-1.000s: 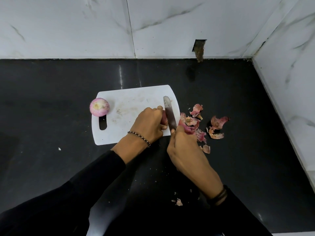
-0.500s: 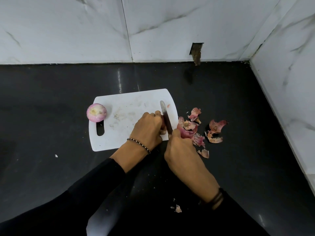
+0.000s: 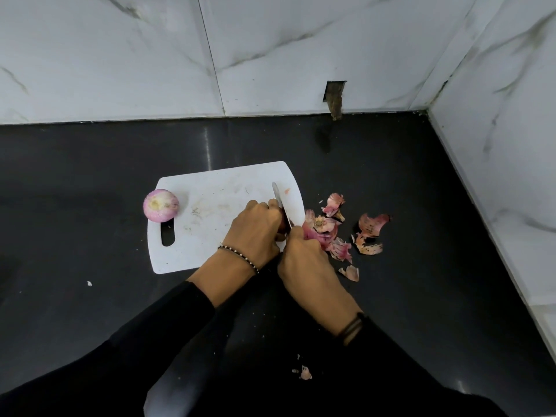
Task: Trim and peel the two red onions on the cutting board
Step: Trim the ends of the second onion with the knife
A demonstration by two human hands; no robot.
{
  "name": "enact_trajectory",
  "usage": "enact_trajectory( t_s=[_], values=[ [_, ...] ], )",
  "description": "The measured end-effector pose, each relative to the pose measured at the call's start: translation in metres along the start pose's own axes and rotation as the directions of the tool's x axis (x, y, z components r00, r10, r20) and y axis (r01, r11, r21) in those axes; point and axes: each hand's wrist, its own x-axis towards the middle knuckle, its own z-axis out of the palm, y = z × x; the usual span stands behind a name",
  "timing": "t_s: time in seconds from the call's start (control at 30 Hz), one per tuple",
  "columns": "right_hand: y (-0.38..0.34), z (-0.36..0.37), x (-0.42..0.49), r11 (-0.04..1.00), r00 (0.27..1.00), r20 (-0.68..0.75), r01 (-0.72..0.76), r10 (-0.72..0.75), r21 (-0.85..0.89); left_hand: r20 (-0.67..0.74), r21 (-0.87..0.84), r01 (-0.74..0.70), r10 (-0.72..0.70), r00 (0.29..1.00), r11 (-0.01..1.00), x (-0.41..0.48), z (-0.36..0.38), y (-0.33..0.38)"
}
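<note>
A white cutting board [image 3: 210, 200] lies on the black counter. One peeled, pale-pink onion [image 3: 161, 205] sits at the board's left edge above the handle slot. My left hand [image 3: 255, 233] curls over a second red onion [image 3: 282, 225] near the board's right edge; only a dark red sliver of it shows. My right hand [image 3: 307, 266] grips a knife [image 3: 279, 200] whose blade points away from me and lies against that onion. The knife handle is hidden inside my fist.
Loose red onion skins [image 3: 334, 230] are scattered on the counter right of the board, with a small scrap [image 3: 305, 373] near my right forearm. Marble walls [image 3: 270, 55] close the back and right side. A dark notch [image 3: 334, 97] sits in the back wall.
The blade has slid a little toward me along the onion, and both hands stay pressed together at the board's right edge. The peeled onion has not moved.
</note>
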Motion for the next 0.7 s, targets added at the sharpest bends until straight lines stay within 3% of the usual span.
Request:
enact_trajectory(
  t_s=[0.33, 0.53, 0.7],
  values=[
    [0.01, 0.022, -0.011, 0.998, 0.998, -0.004, -0.057, 0.057, 0.017, -0.029, 0.041, -0.016, 0.018, 0.999, 0.999, 0.001, 0.002, 0.002],
    [0.011, 0.028, -0.012, 0.998, 0.998, -0.024, -0.061, 0.061, 0.017, -0.064, -0.005, -0.035, 0.034, 0.997, 0.999, -0.002, 0.003, -0.002],
    [0.016, 0.027, -0.016, 0.994, 0.998, -0.068, -0.008, 0.001, -0.109, -0.133, -0.145, -0.033, 0.013, 0.991, 0.989, -0.014, 0.006, -0.011]
  ],
)
